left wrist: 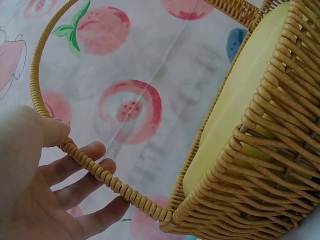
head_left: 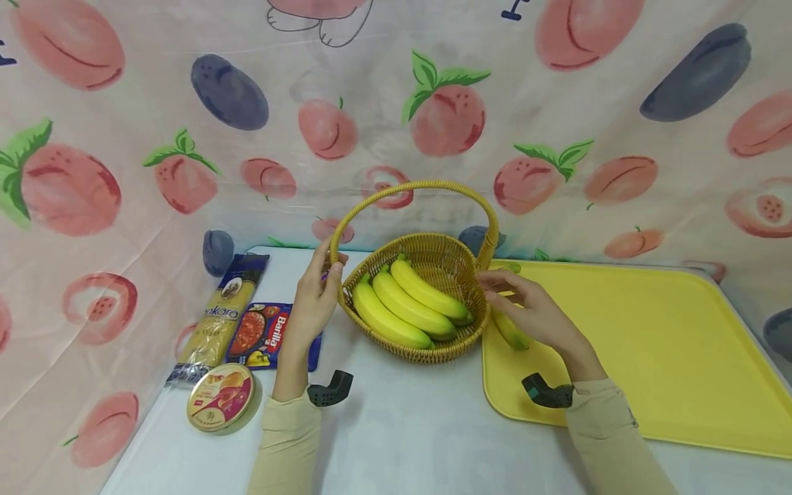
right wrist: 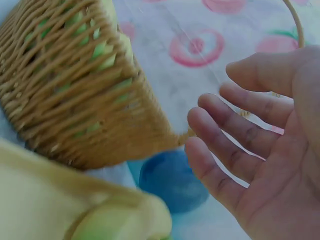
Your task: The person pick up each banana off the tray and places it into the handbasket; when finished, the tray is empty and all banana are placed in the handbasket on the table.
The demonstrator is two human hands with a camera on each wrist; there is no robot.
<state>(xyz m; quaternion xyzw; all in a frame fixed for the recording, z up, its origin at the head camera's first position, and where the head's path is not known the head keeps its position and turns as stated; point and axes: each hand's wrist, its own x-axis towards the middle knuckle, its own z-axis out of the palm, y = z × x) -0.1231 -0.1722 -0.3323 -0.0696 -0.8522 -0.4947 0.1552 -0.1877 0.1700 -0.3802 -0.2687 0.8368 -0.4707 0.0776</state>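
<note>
A wicker basket [head_left: 396, 352] with a tall arched handle stands on the table, several bananas [head_left: 402, 309] lying in it. My left hand [head_left: 317, 295] holds the left side of the handle. In the left wrist view its thumb lies on the near side of the handle and its fingers [left wrist: 80, 182] are behind. At the basket's right side is my right hand [head_left: 535, 313]; its fingers [right wrist: 230, 142] are loosely spread beside the handle, gripping nothing in the right wrist view. Another banana [head_left: 511, 331] lies on the yellow tray, partly hidden by the right hand.
The yellow tray [head_left: 631, 344] covers the table's right side. To the left lie a pasta packet [head_left: 216, 316], a blue Barilla pouch [head_left: 262, 337] partly behind the left arm, and a round tin [head_left: 221, 397]. A fruit-print cloth [head_left: 383, 103] hangs behind the table.
</note>
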